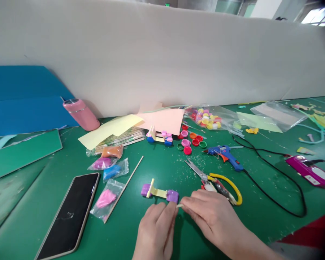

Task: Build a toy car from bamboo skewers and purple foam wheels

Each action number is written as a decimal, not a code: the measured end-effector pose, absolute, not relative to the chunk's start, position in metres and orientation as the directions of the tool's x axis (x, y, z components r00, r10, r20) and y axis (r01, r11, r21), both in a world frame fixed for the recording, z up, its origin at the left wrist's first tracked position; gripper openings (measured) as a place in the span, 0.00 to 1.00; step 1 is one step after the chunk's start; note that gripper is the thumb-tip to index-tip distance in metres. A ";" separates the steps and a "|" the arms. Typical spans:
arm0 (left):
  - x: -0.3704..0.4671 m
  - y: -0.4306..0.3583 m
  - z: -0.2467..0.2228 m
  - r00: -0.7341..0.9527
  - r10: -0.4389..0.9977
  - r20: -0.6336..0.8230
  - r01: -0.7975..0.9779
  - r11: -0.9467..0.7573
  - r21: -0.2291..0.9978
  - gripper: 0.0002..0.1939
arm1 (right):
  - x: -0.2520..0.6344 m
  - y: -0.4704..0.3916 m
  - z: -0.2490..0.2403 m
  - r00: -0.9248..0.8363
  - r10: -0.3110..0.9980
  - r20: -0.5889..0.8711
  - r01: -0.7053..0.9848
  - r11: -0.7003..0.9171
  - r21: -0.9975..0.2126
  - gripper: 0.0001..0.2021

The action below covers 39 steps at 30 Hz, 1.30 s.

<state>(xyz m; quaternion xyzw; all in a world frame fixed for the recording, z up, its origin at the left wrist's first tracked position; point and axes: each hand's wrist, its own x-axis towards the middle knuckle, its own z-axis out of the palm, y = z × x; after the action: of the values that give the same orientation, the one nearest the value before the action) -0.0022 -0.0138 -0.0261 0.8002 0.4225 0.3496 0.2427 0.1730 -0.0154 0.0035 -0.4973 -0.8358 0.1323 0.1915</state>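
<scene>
My left hand (155, 229) and my right hand (212, 213) meet near the front of the green table, fingertips pinched. A small pale strip (180, 206) bridges the gap between them, with its ends hidden in the fingers. Just beyond my left hand lies a small model with a pale yellow strip body (159, 193), an upright pale piece and purple blocks (172, 196) at its ends. Scissors with yellow handles (237, 189) lie open-bladed behind my right hand, partly over another tool with dark and red parts (222, 189).
A blue glue gun (229, 157) trails a black cord to a magenta box (308, 171). On the left lie a phone (70, 216), a thin stick (127, 184) and bagged clay (106, 198). Behind are a second model (159, 137), coloured caps (187, 150) and a pink bottle (82, 115).
</scene>
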 end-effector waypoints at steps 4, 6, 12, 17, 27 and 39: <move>0.001 -0.011 -0.015 0.347 0.906 0.243 0.414 -0.381 0.827 0.10 | 0.175 -0.016 0.008 -0.433 0.892 0.130 0.772 0.442 -0.456 0.14; 0.003 -0.010 -0.010 0.324 0.939 0.116 0.327 -0.227 0.917 0.08 | 0.176 -0.017 0.012 -0.439 0.896 0.067 0.744 0.404 -0.533 0.14; 0.004 -0.008 -0.011 0.206 0.940 -0.271 0.042 0.268 0.963 0.14 | 0.180 -0.017 0.019 -0.369 0.927 -0.062 0.601 0.187 -0.777 0.17; 0.006 -0.009 -0.015 0.301 0.868 -0.395 -0.175 0.457 0.872 0.16 | 0.184 -0.016 0.012 -0.230 0.967 -0.107 0.493 0.022 -0.870 0.15; 0.008 -0.010 -0.012 0.332 0.856 -0.397 -0.292 0.494 0.819 0.11 | 0.180 -0.015 0.006 -0.224 0.969 -0.102 0.203 -0.056 -0.978 0.11; 0.022 -0.012 -0.012 0.499 0.790 -0.356 -0.504 0.599 0.623 0.07 | 0.167 -0.015 -0.012 -0.213 0.972 -0.102 -0.021 -0.108 -0.994 0.08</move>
<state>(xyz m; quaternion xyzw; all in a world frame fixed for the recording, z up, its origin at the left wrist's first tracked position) 0.0223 -0.0119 -0.0118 0.2254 0.3176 0.3871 0.8358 0.1667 -0.0149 -0.0125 -0.4618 -0.5150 0.5840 0.4248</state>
